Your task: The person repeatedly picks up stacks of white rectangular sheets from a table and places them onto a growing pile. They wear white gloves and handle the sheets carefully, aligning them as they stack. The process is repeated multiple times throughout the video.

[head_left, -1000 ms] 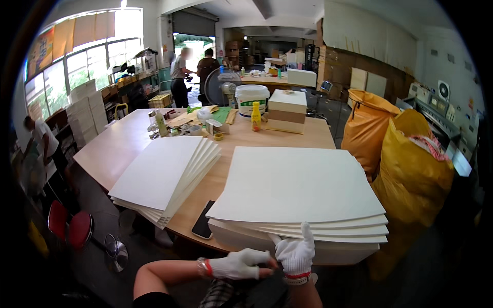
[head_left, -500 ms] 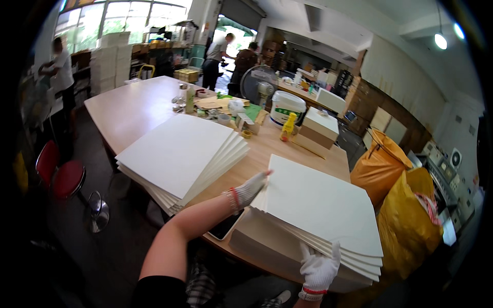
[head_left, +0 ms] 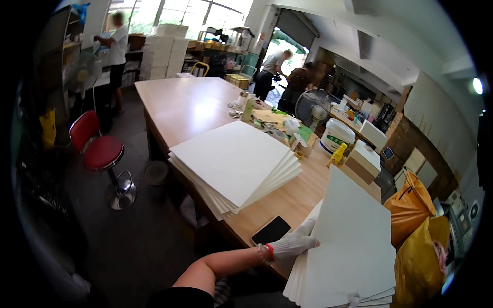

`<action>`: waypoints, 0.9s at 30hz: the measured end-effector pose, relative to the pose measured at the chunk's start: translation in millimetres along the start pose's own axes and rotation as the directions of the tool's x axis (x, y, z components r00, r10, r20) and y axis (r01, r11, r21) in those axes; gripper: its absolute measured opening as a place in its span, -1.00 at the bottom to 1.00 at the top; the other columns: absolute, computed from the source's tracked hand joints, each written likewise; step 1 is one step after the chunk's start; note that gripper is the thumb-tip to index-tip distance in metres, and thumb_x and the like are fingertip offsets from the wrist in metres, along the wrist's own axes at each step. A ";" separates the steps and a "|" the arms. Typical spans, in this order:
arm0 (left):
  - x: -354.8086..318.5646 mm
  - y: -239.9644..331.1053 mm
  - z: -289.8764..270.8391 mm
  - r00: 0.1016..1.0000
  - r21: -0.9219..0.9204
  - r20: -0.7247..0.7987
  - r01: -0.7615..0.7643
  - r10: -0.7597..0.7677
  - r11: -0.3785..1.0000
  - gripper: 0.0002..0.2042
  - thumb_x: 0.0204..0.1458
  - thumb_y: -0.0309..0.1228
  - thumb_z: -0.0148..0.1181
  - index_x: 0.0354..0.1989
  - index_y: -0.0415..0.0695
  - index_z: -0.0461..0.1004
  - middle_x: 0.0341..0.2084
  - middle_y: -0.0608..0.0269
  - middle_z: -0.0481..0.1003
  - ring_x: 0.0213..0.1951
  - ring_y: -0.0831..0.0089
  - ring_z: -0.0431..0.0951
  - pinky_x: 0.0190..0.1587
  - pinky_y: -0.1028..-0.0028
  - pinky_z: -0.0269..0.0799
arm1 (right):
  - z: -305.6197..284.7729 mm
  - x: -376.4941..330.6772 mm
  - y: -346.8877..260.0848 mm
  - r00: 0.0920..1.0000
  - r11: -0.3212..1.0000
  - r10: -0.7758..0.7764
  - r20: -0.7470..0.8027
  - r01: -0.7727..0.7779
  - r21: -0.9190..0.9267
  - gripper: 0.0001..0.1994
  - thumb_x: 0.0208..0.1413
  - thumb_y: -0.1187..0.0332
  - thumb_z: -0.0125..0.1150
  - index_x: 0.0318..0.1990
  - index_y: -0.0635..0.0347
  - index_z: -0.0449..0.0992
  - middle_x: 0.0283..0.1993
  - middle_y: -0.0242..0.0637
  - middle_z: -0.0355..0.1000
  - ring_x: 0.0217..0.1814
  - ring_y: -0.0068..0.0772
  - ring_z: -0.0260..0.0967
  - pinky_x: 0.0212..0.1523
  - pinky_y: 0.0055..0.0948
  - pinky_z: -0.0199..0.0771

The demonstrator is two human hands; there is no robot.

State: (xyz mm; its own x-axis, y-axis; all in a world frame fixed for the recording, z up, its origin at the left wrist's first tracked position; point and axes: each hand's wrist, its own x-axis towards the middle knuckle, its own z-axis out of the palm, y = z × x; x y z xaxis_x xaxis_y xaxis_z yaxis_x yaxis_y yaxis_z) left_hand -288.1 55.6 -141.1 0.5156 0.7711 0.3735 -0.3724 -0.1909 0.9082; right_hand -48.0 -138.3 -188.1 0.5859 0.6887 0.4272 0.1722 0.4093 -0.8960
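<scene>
My left hand, in a white knit glove with a bare thumb tip, is closed on the left edge of a batch of large white boards. Its thumb lies on the top face and its other fingers go behind the edge. The boards are tilted and slightly fanned at their near end. Of my right hand only a gloved bit shows, hooked over the near edge of the same boards; the rest is hidden. To the left, a fanned stack of white boards lies on the table.
A black phone lies between the two stacks. Farther back are a white bucket, a yellow spray bottle and a box. A red stool stands left; orange and yellow sacks stand right. Several people work behind.
The batch of boards under my hands has been raised and tilted, its left edge now nearer me. My left hand moved with it. The right hand has become mostly hidden, and the view has swung left.
</scene>
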 end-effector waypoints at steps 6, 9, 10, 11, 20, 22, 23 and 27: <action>-89.9 57.1 -46.6 0.919 -0.052 -0.384 -0.119 0.090 0.992 -0.41 0.07 -0.35 0.20 0.27 -0.26 0.17 0.06 0.21 0.35 0.08 0.49 0.31 0.16 0.46 0.25 | 69.8 19.2 -15.3 0.935 0.976 -0.150 0.322 0.193 -0.105 -0.53 0.15 0.10 0.23 0.05 0.30 0.38 -0.09 -0.12 0.45 -0.15 -0.17 0.42 -0.11 -0.18 0.45; -109.9 79.2 -78.8 0.806 -0.006 -0.517 -0.340 0.288 0.940 -0.43 0.07 -0.41 0.18 0.27 -0.25 0.18 0.07 0.24 0.35 0.08 0.50 0.32 0.15 0.47 0.27 | 135.7 47.2 -1.6 0.860 0.938 -0.287 0.422 0.341 -0.057 -0.50 0.19 0.08 0.17 0.08 0.36 0.35 -0.02 -0.05 0.44 -0.04 0.00 0.45 0.12 -0.02 0.42; -110.4 79.6 -98.0 0.732 0.138 -0.574 -0.356 0.368 0.924 -0.45 0.05 -0.45 0.15 0.25 -0.23 0.20 0.03 0.29 0.38 0.02 0.53 0.36 0.09 0.49 0.32 | 167.4 54.7 -13.8 0.790 0.907 -0.298 0.536 0.409 -0.098 -0.53 0.22 0.11 0.13 0.07 0.36 0.36 -0.03 -0.07 0.45 -0.03 -0.07 0.45 0.08 -0.10 0.45; -110.7 82.2 -116.2 0.697 0.128 -0.616 -0.372 0.368 0.919 -0.48 0.05 -0.46 0.14 0.22 -0.22 0.22 0.00 0.30 0.39 -0.01 0.53 0.37 0.07 0.49 0.33 | 196.9 60.2 -19.1 0.774 0.934 -0.264 0.575 0.354 -0.049 -0.58 0.23 0.14 0.11 0.04 0.34 0.39 -0.07 -0.11 0.47 -0.07 -0.12 0.47 -0.01 -0.20 0.48; -89.9 56.0 -263.7 0.329 -0.063 -0.943 -0.016 -0.054 0.998 -0.55 -0.04 -0.34 0.16 0.01 -0.28 0.26 -0.18 0.08 0.42 -0.13 0.30 0.41 -0.03 0.33 0.37 | 446.9 125.0 136.3 0.585 0.627 0.452 0.673 -0.745 0.227 -0.68 0.23 0.29 0.13 0.08 0.20 0.45 0.00 -0.18 0.49 0.01 -0.21 0.48 -0.04 -0.16 0.55; -93.2 32.9 -281.7 0.232 -0.023 -0.973 -0.019 -0.018 1.000 -0.54 -0.06 -0.32 0.17 0.00 -0.30 0.29 -0.19 0.02 0.44 -0.13 0.26 0.43 -0.04 0.31 0.38 | 466.1 111.4 164.9 0.636 0.652 0.460 0.620 -0.716 0.251 -0.66 0.21 0.32 0.16 0.09 0.25 0.45 0.03 -0.14 0.48 0.04 -0.17 0.47 0.04 -0.12 0.52; -88.5 34.8 -281.3 0.178 -0.019 -0.983 0.087 -0.035 0.996 -0.54 -0.07 -0.33 0.16 0.00 -0.30 0.31 -0.20 0.01 0.45 -0.13 0.26 0.44 -0.05 0.31 0.39 | 469.9 115.2 176.5 0.670 0.668 0.462 0.580 -0.694 0.269 -0.66 0.20 0.33 0.18 0.09 0.28 0.44 0.05 -0.11 0.48 0.06 -0.15 0.46 0.08 -0.09 0.51; -95.4 32.6 -276.9 0.277 0.180 -0.958 0.399 0.069 0.899 -0.63 -0.06 -0.46 0.19 -0.03 -0.23 0.39 -0.21 -0.06 0.48 -0.11 0.13 0.48 -0.05 0.31 0.43 | 458.8 126.5 190.7 0.629 0.688 0.530 0.569 -0.711 0.145 -0.62 0.19 0.35 0.19 0.11 0.36 0.41 0.08 -0.05 0.46 0.06 -0.11 0.46 0.14 -0.10 0.47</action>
State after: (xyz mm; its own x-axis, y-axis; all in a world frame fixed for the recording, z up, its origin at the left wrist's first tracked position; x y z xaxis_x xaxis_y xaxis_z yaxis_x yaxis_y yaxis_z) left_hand -563.0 144.0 -199.3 -0.6227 0.7823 -0.0147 0.0094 0.0263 0.9996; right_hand -304.4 301.5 -249.3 0.0090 0.9905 -0.1373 -0.4130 -0.1214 -0.9026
